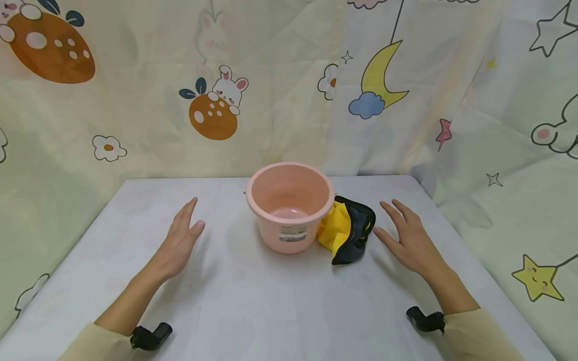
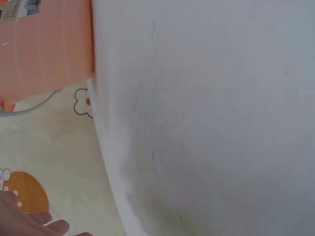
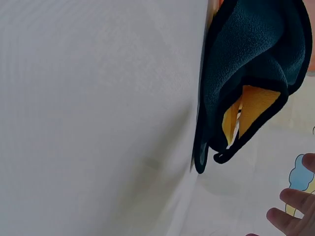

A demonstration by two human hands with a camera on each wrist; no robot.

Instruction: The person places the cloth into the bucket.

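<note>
A pink plastic bucket with a label on its front stands upright near the table's far edge. Crumpled against its right side is a cloth, yellow on one face and dark with black edging on the other. To the bucket's left, apart from it, my left hand is held with fingers extended and nothing in it. My right hand is just right of the cloth, fingers spread and holding nothing. In the right wrist view the folded cloth shows its dark fleecy side, with fingertips low at the right.
The white table reaches back to a patterned curtain hung behind and along the sides. A thin handle hangs at the bucket's side in the left wrist view. Black wrist cameras sit at both cuffs.
</note>
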